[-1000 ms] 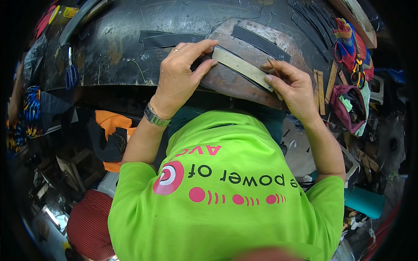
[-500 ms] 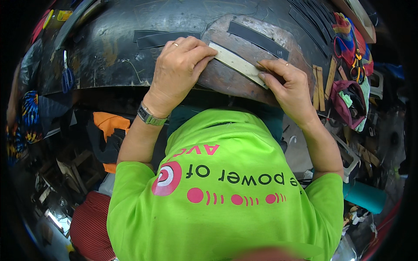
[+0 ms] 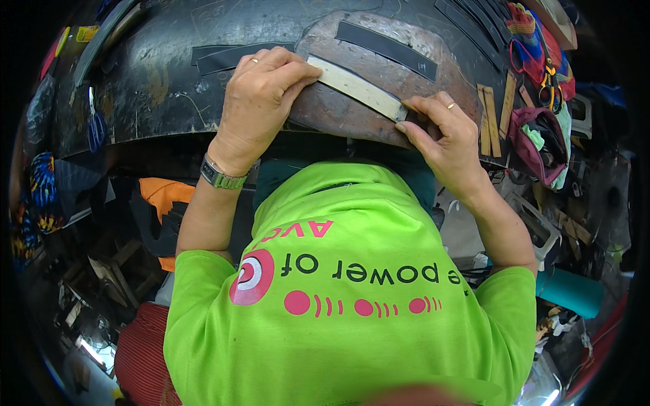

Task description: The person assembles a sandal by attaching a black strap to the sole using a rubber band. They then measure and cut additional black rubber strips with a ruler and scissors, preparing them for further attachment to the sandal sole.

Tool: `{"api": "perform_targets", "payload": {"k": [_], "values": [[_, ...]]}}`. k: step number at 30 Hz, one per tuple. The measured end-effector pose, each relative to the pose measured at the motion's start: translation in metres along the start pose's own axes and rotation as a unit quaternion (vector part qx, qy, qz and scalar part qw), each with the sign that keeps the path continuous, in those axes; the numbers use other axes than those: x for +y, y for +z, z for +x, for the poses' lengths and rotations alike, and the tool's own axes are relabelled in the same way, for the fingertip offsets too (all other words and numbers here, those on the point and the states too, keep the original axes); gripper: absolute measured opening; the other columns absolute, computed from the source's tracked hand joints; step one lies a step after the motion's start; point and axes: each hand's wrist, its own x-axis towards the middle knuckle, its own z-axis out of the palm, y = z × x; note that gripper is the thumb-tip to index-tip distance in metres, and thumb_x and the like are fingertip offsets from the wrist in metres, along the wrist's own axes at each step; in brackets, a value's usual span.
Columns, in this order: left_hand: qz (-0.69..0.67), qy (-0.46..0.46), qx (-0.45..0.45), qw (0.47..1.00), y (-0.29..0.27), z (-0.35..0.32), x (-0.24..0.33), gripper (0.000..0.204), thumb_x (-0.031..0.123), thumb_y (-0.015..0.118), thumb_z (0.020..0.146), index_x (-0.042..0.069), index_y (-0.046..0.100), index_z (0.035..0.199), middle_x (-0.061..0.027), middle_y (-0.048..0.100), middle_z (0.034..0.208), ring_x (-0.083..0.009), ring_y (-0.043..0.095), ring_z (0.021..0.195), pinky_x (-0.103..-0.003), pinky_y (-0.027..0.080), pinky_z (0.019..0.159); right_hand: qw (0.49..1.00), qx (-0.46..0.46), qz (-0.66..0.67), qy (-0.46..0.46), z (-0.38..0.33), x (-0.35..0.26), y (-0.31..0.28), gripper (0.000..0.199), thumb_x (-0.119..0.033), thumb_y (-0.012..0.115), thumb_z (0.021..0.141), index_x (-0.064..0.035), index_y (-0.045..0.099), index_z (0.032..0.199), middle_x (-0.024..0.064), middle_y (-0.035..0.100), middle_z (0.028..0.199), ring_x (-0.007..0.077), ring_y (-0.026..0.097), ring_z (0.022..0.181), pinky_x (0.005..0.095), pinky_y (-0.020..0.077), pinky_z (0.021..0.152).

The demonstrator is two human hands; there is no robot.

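A pale, cream-coloured strip [image 3: 357,88] lies slanted across a rounded brown work board [image 3: 406,78] in front of me. My left hand [image 3: 261,101], with a ring and a green wristwatch, presses down on the strip's left end with bunched fingers. The strip's right end is pinched by the fingertips of my right hand [image 3: 443,135], also ringed. A black strip [image 3: 386,40] lies on the board farther from me, parallel to the pale one. My bright green shirt fills the lower middle of the view.
The board rests on a scuffed black table [image 3: 156,88] with two more black strips [image 3: 223,57] on it. Wooden sticks [image 3: 494,115], orange-handled scissors [image 3: 548,74] and a pink bag [image 3: 535,142] crowd the right. Blue-handled scissors [image 3: 95,125] lie at the left edge.
My left hand's fingers, spread a second ago, have drawn together onto the strip's left end. My right hand stays at the right end, shifted slightly.
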Motion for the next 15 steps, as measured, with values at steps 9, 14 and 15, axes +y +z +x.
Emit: {"api": "perform_targets", "payload": {"k": [9, 14, 15], "values": [[0.037, 0.009, -0.003, 0.999, -0.003, 0.003, 0.006, 0.015, 0.010, 0.077, 0.080, 0.009, 0.073, 0.095, -0.0048, 0.069, 0.095, -0.0252, 0.065, 0.096, -0.037, 0.050, 0.085, 0.999, -0.019, 0.017, 0.036, 0.004, -0.001, -0.004, 0.028, -0.003, 0.078, 0.081, 0.0022, 0.069, 0.107, 0.0125, 0.062, 0.084, 0.0237, 0.063, 0.068, 0.0319, 0.0504, 0.062], [0.007, -0.004, -0.104, 0.995, -0.007, -0.007, 0.033, 0.040, 0.021, 0.081, 0.078, 0.012, 0.070, 0.115, -0.0108, 0.064, 0.119, -0.0326, 0.060, 0.119, -0.043, 0.049, 0.102, 0.999, -0.018, 0.037, 0.035, 0.005, 0.000, -0.003, 0.029, -0.004, 0.078, 0.080, 0.0023, 0.069, 0.107, 0.0122, 0.062, 0.084, 0.0232, 0.063, 0.068, 0.0315, 0.0508, 0.062], [0.032, 0.012, -0.123, 0.992, -0.008, -0.011, 0.041, 0.046, 0.025, 0.082, 0.078, 0.014, 0.069, 0.121, -0.0100, 0.064, 0.123, -0.0342, 0.057, 0.124, -0.044, 0.048, 0.103, 0.999, -0.016, 0.027, 0.030, 0.005, 0.000, -0.003, 0.029, -0.003, 0.078, 0.080, 0.0023, 0.069, 0.107, 0.0123, 0.062, 0.085, 0.0232, 0.063, 0.069, 0.0315, 0.0509, 0.062]]}}
